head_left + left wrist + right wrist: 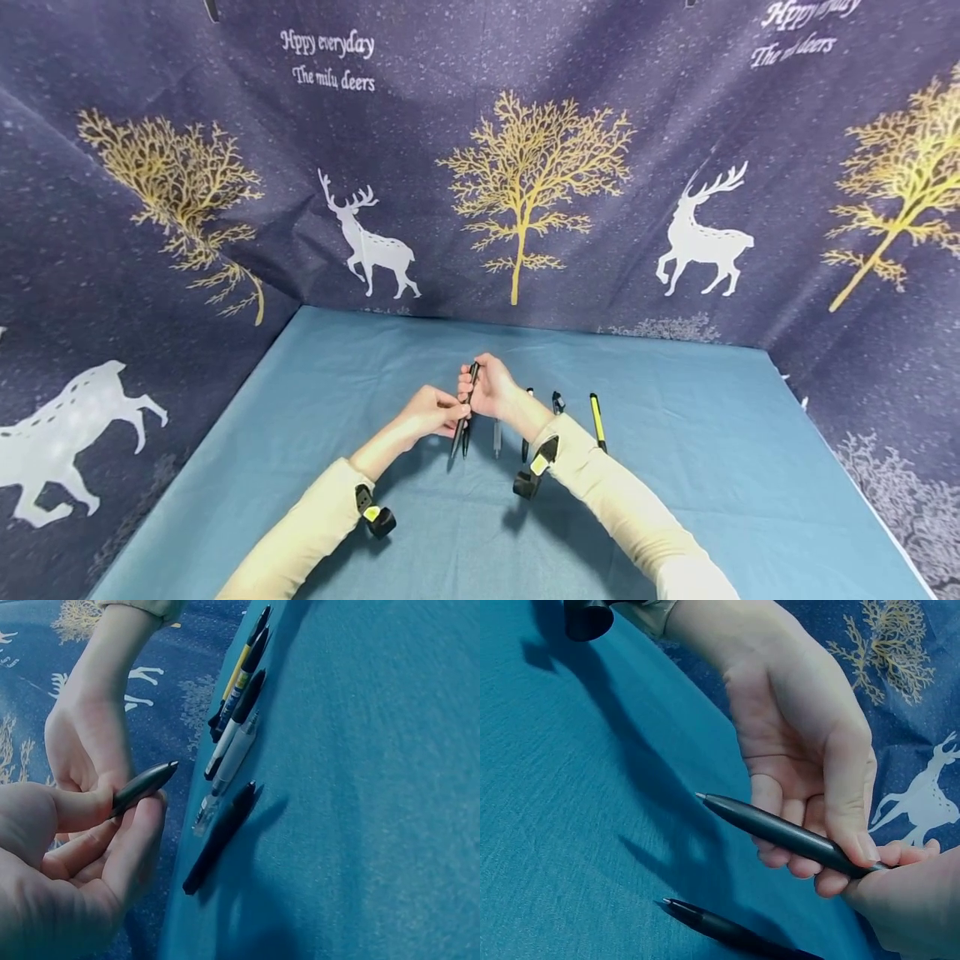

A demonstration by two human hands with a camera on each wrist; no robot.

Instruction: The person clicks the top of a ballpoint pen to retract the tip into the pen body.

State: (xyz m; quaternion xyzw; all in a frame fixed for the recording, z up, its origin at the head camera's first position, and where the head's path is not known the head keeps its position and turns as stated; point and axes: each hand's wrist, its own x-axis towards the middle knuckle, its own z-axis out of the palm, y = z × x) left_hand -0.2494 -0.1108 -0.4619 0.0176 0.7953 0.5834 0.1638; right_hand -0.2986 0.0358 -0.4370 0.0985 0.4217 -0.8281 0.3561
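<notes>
Both hands hold one dark pen (pixel 472 377), tilted above the table with its tip pointing down toward the person. My left hand (pixel 433 412) pinches the barrel between thumb and fingers; the right wrist view shows this left hand (pixel 810 750) gripping the pen (pixel 780 831) behind its exposed tip. The fingers of my right hand (pixel 491 387) curl round the upper end, which they partly hide. Beneath the hands, another black pen (pixel 221 836) lies on the cloth, and beside it is a clear pen (pixel 236 757).
Further right in the row lie a white-and-black pen (pixel 234 724), a dark pen with a patterned barrel (pixel 241 688) and a yellow-and-black pen (pixel 597 417). My right forearm partly covers them in the head view. A blue cloth (pixel 675 433) covers the table; a printed curtain (pixel 585 75) hangs behind.
</notes>
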